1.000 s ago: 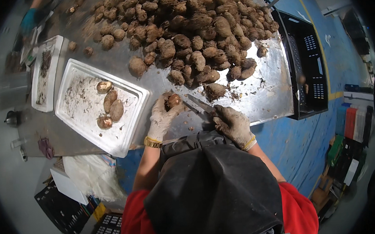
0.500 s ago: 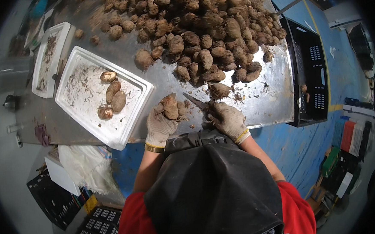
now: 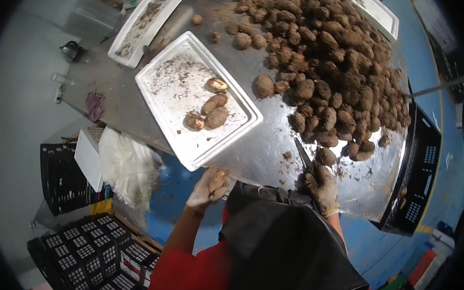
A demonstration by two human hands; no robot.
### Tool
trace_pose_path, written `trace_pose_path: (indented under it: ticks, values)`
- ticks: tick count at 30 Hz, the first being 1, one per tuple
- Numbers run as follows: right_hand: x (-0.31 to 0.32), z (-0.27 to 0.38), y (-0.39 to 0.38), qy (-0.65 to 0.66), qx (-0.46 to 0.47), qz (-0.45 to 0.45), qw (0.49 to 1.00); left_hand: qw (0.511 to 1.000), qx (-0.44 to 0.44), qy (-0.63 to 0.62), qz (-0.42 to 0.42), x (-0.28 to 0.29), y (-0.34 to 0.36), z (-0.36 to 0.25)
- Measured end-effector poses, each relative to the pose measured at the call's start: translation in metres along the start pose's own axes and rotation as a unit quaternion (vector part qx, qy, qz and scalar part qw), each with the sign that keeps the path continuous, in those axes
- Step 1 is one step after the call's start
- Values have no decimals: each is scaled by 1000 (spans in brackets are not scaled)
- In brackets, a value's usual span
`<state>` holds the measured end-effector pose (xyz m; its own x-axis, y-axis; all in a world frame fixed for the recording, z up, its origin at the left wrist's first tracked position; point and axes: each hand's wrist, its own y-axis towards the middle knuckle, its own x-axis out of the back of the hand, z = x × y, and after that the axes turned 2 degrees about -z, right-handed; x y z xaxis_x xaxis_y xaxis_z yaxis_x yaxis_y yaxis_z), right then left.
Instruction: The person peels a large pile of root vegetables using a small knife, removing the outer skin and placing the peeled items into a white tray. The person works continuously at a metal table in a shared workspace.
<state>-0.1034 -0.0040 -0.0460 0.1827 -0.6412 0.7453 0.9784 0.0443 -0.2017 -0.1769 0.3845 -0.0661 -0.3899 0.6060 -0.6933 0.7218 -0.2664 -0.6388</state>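
Note:
My left hand [image 3: 208, 188], in a pale knitted glove, is beside the near table edge below the large white tray [image 3: 174, 74]; it is blurred, so its grip and contents are unclear. My gloved right hand [image 3: 322, 188] grips a knife [image 3: 304, 154], blade pointing away from me, beside a loose tuber [image 3: 325, 157]. Several brown tubers [image 3: 216, 118] lie in the large tray, some showing pale flesh. A big heap of hairy brown tubers [image 3: 338, 58] covers the right part of the metal table [image 3: 253, 146].
Narrower white trays sit at far left [image 3: 140, 28] and far right [image 3: 372, 9]. A black crate [image 3: 420, 181] hangs beside the right edge. At lower left are stacked black crates [image 3: 90, 254] and a white woven sack [image 3: 127, 167]. A purple cloth [image 3: 94, 105] lies on the table.
The view has swung leftward, shifting table and heap rightward in frame. My left hand has drawn down toward the table edge; the tuber it held is no longer clearly visible in it.

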Motion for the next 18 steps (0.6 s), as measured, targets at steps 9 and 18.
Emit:
trace_pose_path:
  ticks: [9, 18]
  values:
    - [8, 2, 12, -61, -8, 50, 997, 974, -90, -65, -198, 105, 32, 42]
    - [4, 8, 10, -50, -1, 28, 998, 950, -124, -127, -256, 121, 71, 48]
